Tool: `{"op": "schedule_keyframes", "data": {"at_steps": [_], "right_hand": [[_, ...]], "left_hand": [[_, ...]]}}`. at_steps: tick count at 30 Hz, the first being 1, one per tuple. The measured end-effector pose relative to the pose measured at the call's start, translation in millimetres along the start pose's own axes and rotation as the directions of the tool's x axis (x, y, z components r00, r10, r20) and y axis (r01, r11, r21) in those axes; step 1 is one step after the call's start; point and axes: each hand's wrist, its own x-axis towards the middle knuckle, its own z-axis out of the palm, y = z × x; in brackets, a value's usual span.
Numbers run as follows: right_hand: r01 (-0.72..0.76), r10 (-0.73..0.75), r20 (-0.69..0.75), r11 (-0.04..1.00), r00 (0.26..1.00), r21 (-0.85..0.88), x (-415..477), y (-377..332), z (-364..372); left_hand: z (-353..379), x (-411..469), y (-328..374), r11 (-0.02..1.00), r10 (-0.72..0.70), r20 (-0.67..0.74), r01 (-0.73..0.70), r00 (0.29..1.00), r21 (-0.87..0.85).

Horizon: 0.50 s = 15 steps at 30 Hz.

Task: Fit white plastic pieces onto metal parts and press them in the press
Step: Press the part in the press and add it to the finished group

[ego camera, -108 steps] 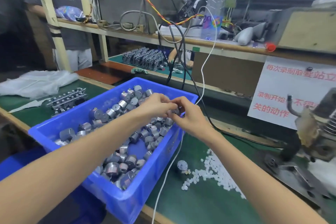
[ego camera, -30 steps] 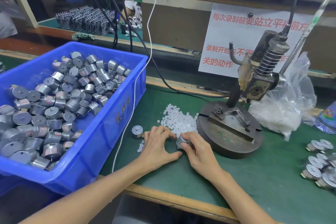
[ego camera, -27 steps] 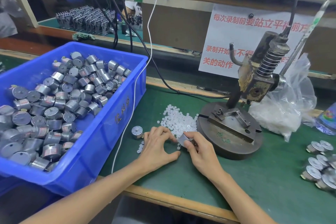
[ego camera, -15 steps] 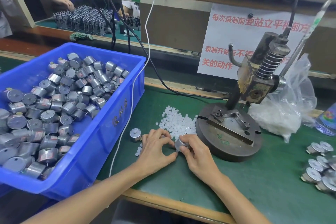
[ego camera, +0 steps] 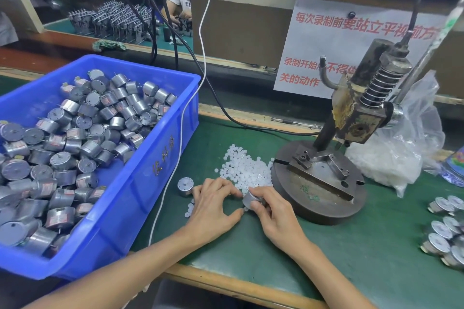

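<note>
My right hand [ego camera: 273, 216] grips a small silver metal cylinder [ego camera: 250, 198] just above the green mat, in front of the press base. My left hand [ego camera: 213, 208] lies beside it with fingers curled at the near edge of a heap of small white plastic pieces [ego camera: 244, 168]; whether it pinches a piece is hidden. One more metal cylinder [ego camera: 185, 185] stands on the mat left of my left hand. The hand press [ego camera: 356, 118] with its round base plate [ego camera: 319, 183] stands to the right, its fixture bare.
A blue bin [ego camera: 125, 183] full of metal cylinders sits at left, a white cable [ego camera: 175, 143] draped over its corner. A clear bag of white pieces [ego camera: 391, 158] lies behind the press. Several capped cylinders [ego camera: 444, 228] sit at far right. The wooden bench edge runs below my arms.
Since 3.6 s ago my hands left the blue bin and came down to the mat by the white pieces. Over the last second they stayed there, fingers shifting slightly on the cylinder.
</note>
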Motion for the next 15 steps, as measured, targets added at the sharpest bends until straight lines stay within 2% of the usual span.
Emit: {"op": "schedule_keyframes", "data": {"at_steps": [5,12,15], "right_hand": [[0.002,-0.002,0.004,1.000,1.000,0.001,0.3,0.2,-0.1],[0.134,-0.133,0.020,0.985,0.991,-0.109,-1.1,-3.7,3.4],[0.143,-0.139,0.040,0.982,0.989,-0.126,-1.9,-6.1,5.1]], "left_hand": [[0.8,0.0,-0.9,1.000,-0.004,0.007,0.004,1.000,-0.004],[1.4,0.4,-1.2,1.000,0.000,0.017,0.000,1.000,0.008],[1.1,0.1,-0.9,1.000,0.005,0.019,-0.005,1.000,0.012]]}}
